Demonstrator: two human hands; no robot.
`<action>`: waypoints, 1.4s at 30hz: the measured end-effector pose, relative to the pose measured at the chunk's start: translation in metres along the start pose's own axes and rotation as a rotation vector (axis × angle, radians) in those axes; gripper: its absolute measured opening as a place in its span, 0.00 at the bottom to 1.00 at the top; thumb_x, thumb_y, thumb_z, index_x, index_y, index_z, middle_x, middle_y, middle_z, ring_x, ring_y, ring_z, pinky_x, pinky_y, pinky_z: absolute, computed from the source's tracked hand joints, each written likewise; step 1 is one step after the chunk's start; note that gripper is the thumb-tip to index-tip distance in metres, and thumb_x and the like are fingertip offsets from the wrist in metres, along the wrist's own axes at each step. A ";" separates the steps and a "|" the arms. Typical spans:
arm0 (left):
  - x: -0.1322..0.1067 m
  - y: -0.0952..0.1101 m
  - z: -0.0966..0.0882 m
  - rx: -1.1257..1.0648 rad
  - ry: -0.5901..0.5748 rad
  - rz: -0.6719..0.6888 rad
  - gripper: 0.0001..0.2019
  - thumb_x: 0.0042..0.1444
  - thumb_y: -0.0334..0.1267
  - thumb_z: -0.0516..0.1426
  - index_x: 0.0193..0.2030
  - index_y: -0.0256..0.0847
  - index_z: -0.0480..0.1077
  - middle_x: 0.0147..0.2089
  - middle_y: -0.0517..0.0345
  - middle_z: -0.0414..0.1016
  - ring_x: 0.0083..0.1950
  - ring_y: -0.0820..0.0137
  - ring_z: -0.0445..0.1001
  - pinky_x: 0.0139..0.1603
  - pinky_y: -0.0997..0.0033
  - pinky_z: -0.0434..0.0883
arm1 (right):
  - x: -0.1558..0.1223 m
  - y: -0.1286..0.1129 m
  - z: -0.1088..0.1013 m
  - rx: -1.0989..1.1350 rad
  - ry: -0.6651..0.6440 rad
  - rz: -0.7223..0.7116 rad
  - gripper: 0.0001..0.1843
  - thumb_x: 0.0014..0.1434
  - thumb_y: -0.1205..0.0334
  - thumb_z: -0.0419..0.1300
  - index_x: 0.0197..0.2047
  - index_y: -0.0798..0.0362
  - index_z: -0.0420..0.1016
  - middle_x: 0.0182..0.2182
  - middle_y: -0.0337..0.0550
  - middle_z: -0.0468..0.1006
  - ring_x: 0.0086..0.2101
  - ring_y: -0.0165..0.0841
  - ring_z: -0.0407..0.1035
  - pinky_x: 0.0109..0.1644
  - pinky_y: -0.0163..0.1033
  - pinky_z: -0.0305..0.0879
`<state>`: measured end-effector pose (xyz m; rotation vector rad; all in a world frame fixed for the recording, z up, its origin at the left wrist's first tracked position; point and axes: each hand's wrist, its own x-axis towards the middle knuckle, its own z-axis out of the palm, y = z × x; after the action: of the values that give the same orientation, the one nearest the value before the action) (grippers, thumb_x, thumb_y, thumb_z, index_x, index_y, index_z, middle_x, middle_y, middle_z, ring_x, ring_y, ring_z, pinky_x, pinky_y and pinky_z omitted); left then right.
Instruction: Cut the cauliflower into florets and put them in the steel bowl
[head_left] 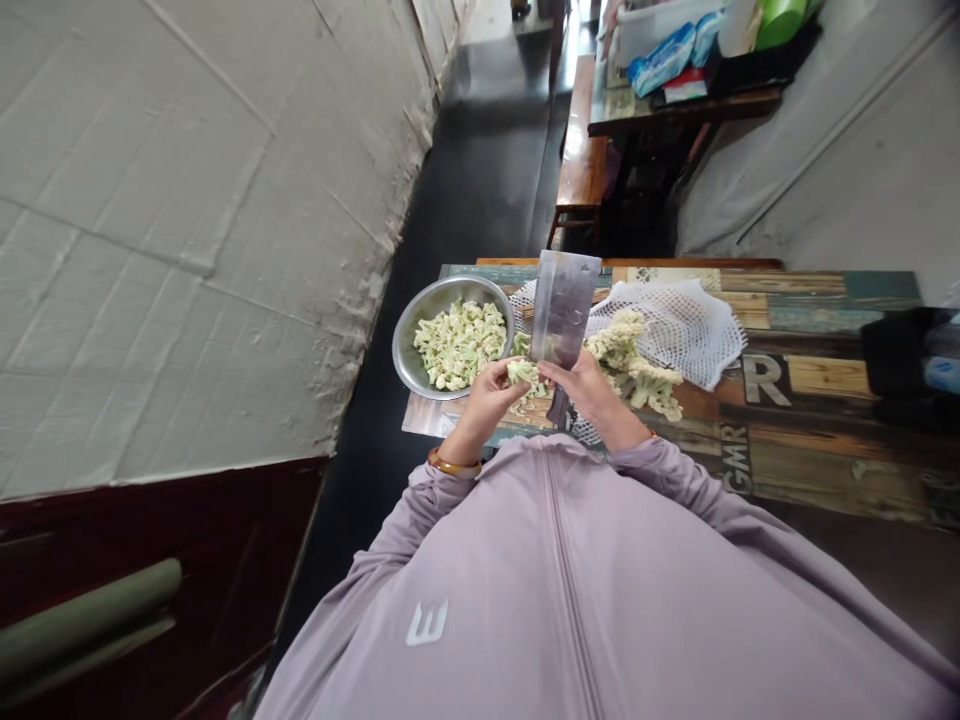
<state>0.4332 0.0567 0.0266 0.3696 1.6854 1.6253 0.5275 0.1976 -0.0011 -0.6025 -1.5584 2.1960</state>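
My left hand (491, 398) is closed on a pale green cauliflower floret (523, 373) in front of my chest. My right hand (591, 392) grips a cleaver (564, 308), its broad blade upright and the dark handle pointing toward me. The floret is beside the lower part of the blade; whether they touch I cannot tell. To the left, a steel bowl (407, 352) holds many cut cauliflower florets (461, 343). Larger cauliflower pieces (651, 385) lie right of my right hand. Small scraps sit on the table beneath my hands.
White mesh netting (679, 325) is spread on the patterned wooden table (817, 385). A rough white wall (187, 230) runs along the left. Beyond the table are a wooden bench (585, 165) and another table with blue packages (664, 60). Dark objects (904, 360) lie far right.
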 end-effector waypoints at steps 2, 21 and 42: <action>0.000 0.002 0.000 -0.050 -0.051 -0.052 0.25 0.43 0.38 0.71 0.48 0.38 0.70 0.42 0.56 0.77 0.43 0.68 0.76 0.45 0.69 0.73 | 0.000 -0.001 0.001 -0.005 0.019 0.005 0.20 0.49 0.48 0.71 0.39 0.52 0.76 0.28 0.36 0.76 0.26 0.29 0.66 0.30 0.36 0.65; -0.003 0.016 -0.037 -0.407 -0.113 -0.130 0.18 0.54 0.46 0.66 0.44 0.43 0.65 0.42 0.57 0.76 0.45 0.64 0.80 0.52 0.54 0.77 | 0.006 -0.013 0.021 -0.321 0.119 -0.039 0.22 0.61 0.38 0.59 0.30 0.49 0.72 0.23 0.43 0.78 0.22 0.33 0.69 0.27 0.39 0.65; 0.011 0.023 -0.051 -0.380 0.025 0.115 0.22 0.52 0.46 0.68 0.53 0.44 0.75 0.58 0.50 0.75 0.58 0.60 0.75 0.58 0.59 0.74 | -0.014 -0.031 0.041 -0.704 -0.037 -0.422 0.19 0.70 0.48 0.49 0.35 0.47 0.74 0.25 0.43 0.73 0.31 0.38 0.72 0.41 0.44 0.70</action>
<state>0.3846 0.0302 0.0402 0.2596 1.3519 1.9939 0.5184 0.1679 0.0417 -0.3637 -2.2394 1.3377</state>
